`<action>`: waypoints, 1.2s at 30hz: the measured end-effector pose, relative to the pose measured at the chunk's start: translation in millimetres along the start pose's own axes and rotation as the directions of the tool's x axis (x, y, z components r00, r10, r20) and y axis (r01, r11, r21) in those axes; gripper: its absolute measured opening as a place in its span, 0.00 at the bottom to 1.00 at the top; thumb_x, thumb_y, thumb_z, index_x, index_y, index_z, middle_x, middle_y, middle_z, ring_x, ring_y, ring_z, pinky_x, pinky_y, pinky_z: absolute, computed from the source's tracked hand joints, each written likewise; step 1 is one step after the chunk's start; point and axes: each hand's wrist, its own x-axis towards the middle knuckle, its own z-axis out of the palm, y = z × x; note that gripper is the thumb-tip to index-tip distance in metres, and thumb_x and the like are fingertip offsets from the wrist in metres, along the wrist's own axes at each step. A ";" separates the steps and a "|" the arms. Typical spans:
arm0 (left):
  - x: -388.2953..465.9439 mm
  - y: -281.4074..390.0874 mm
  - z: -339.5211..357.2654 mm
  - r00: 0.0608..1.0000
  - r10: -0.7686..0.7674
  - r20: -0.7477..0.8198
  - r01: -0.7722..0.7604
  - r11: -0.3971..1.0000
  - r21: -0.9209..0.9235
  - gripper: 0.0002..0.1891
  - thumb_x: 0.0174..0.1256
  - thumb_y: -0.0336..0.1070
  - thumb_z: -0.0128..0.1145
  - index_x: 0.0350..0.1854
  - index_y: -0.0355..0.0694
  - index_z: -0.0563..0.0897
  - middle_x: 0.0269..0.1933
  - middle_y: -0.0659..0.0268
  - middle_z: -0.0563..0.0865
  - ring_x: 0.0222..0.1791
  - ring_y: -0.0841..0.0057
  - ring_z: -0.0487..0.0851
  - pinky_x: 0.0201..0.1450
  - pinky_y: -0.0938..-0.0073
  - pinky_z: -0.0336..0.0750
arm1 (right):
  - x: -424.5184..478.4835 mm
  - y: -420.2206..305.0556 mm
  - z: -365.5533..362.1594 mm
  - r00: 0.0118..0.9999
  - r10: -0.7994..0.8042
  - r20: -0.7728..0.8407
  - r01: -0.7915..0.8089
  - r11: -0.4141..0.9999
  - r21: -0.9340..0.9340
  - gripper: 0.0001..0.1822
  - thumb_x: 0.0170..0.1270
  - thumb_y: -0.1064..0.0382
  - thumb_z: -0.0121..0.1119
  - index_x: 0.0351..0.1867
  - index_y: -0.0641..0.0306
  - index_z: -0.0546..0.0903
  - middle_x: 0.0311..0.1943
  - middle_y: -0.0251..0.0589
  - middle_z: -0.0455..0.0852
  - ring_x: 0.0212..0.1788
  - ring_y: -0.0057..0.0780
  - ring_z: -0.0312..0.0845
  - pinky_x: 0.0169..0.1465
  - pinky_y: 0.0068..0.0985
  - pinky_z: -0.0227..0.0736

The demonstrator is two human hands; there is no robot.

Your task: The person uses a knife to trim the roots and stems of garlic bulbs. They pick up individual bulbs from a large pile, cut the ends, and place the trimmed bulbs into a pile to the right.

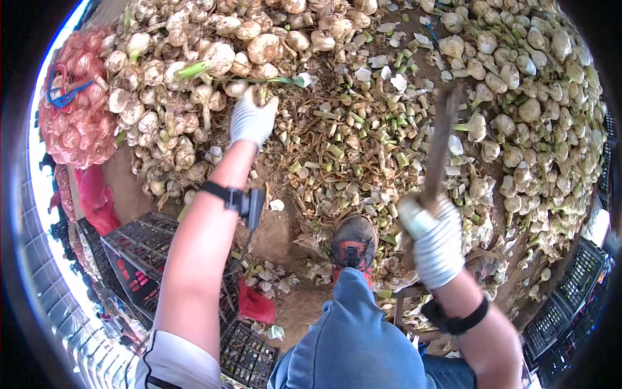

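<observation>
My left hand, in a white glove, reaches to the edge of a heap of garlic bulbs with stems and dirt on them. Its thumb and fingers are around a brownish garlic stem, but whether they grip it is not clear. A bulb and a long green leaf lie by the fingertips. In my right hand, also gloved, is a long dark blade, blurred and pointing away from me above the litter. Its handle is hidden by the glove.
Cut stems and papery skins cover the ground between my hands. Another garlic heap spreads at the right. A filled red mesh sack stands far left. Black plastic crates are at the lower left, with another crate lower right.
</observation>
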 end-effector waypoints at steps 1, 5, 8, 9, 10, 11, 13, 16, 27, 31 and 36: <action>11.1 1.6 5.3 0.994 -0.033 -0.102 0.043 0.994 0.105 0.40 0.57 0.55 0.61 0.67 0.34 0.66 0.64 0.47 0.73 0.64 0.57 0.73 0.65 0.63 0.67 | -5.1 17.0 8.8 0.998 0.026 0.053 -0.030 0.996 0.086 0.09 0.61 0.60 0.62 0.33 0.63 0.77 0.20 0.29 0.77 0.17 0.15 0.68 0.21 0.17 0.64; 42.2 -6.4 1.8 0.979 -0.197 -0.052 0.204 0.944 0.258 0.36 0.57 0.56 0.60 0.62 0.34 0.72 0.60 0.48 0.77 0.60 0.54 0.76 0.62 0.62 0.72 | -14.5 22.6 15.6 0.997 -0.015 0.076 0.010 0.998 0.063 0.07 0.62 0.67 0.61 0.37 0.66 0.77 0.24 0.29 0.78 0.23 0.14 0.70 0.26 0.16 0.66; 31.4 -6.5 1.5 0.991 -0.122 -0.048 0.128 0.982 0.137 0.22 0.61 0.51 0.59 0.48 0.36 0.82 0.49 0.52 0.85 0.46 0.60 0.85 0.49 0.61 0.78 | -11.2 16.0 -4.0 0.999 -0.032 0.022 0.030 0.996 0.082 0.08 0.62 0.66 0.61 0.38 0.66 0.77 0.25 0.29 0.78 0.23 0.13 0.70 0.25 0.14 0.65; 21.7 -15.3 -1.4 0.977 -0.198 0.081 0.210 0.955 -0.209 0.22 0.61 0.49 0.60 0.49 0.36 0.81 0.46 0.53 0.86 0.43 0.64 0.84 0.47 0.64 0.78 | -12.2 12.5 -6.7 1.000 -0.007 -0.008 0.008 0.992 0.127 0.08 0.63 0.64 0.61 0.38 0.65 0.77 0.24 0.29 0.77 0.22 0.13 0.69 0.23 0.14 0.64; 13.1 -21.8 2.6 0.950 -0.211 0.233 0.305 0.796 -0.523 0.22 0.60 0.48 0.61 0.50 0.37 0.81 0.43 0.55 0.86 0.41 0.67 0.84 0.45 0.67 0.79 | -10.9 11.8 -13.8 1.000 -0.008 -0.027 0.011 0.994 0.112 0.08 0.63 0.63 0.61 0.38 0.64 0.77 0.23 0.29 0.76 0.21 0.13 0.68 0.22 0.14 0.64; 2.0 -30.9 4.2 0.912 -0.168 0.373 0.403 0.527 -0.748 0.21 0.60 0.47 0.62 0.51 0.37 0.81 0.40 0.57 0.86 0.39 0.71 0.84 0.43 0.70 0.79 | -9.5 12.1 -20.3 0.999 -0.009 -0.041 0.013 0.995 0.097 0.08 0.63 0.62 0.61 0.38 0.63 0.77 0.22 0.29 0.76 0.20 0.14 0.68 0.21 0.14 0.64; -54.7 -13.8 -1.7 0.881 0.197 0.431 0.377 0.258 -0.890 0.19 0.60 0.43 0.63 0.52 0.42 0.80 0.37 0.63 0.84 0.33 0.80 0.82 0.36 0.77 0.78 | -7.5 19.8 -31.6 0.998 0.015 -0.061 -0.007 0.992 0.123 0.08 0.63 0.61 0.61 0.37 0.62 0.77 0.20 0.29 0.75 0.18 0.14 0.67 0.20 0.14 0.62; -115.6 -5.5 -3.2 0.802 0.496 0.331 0.152 0.366 -0.918 0.29 0.56 0.39 0.67 0.61 0.42 0.72 0.49 0.63 0.81 0.40 0.78 0.81 0.45 0.75 0.78 | -9.2 18.5 -25.6 1.000 0.008 -0.017 -0.006 0.994 0.111 0.09 0.64 0.60 0.61 0.37 0.61 0.77 0.20 0.28 0.74 0.17 0.14 0.66 0.19 0.14 0.61; -198.7 66.8 -21.0 0.554 0.797 0.241 -0.250 0.435 -0.865 0.59 0.35 0.36 0.82 0.68 0.42 0.50 0.59 0.62 0.71 0.60 0.71 0.72 0.65 0.66 0.67 | -24.2 -5.4 -3.1 0.937 -0.135 0.323 0.051 0.966 0.255 0.25 0.60 0.57 0.68 0.53 0.69 0.73 0.36 0.32 0.82 0.35 0.13 0.75 0.40 0.16 0.73; -217.9 70.3 -26.3 0.584 0.736 0.343 0.036 0.398 -0.917 0.60 0.36 0.35 0.82 0.70 0.43 0.50 0.62 0.61 0.71 0.61 0.70 0.73 0.64 0.66 0.69 | -34.5 -4.2 -7.9 0.936 -0.102 0.338 0.045 0.984 0.173 0.27 0.59 0.57 0.69 0.53 0.72 0.74 0.32 0.29 0.80 0.32 0.13 0.73 0.37 0.17 0.71; -230.2 61.4 -32.1 0.700 0.600 0.388 0.160 0.398 -0.903 0.60 0.38 0.34 0.81 0.72 0.46 0.47 0.65 0.59 0.69 0.62 0.69 0.74 0.65 0.64 0.69 | -37.9 -8.2 -23.2 0.976 -0.036 0.214 0.029 0.999 0.034 0.17 0.59 0.62 0.66 0.47 0.66 0.77 0.28 0.27 0.79 0.29 0.11 0.70 0.32 0.14 0.66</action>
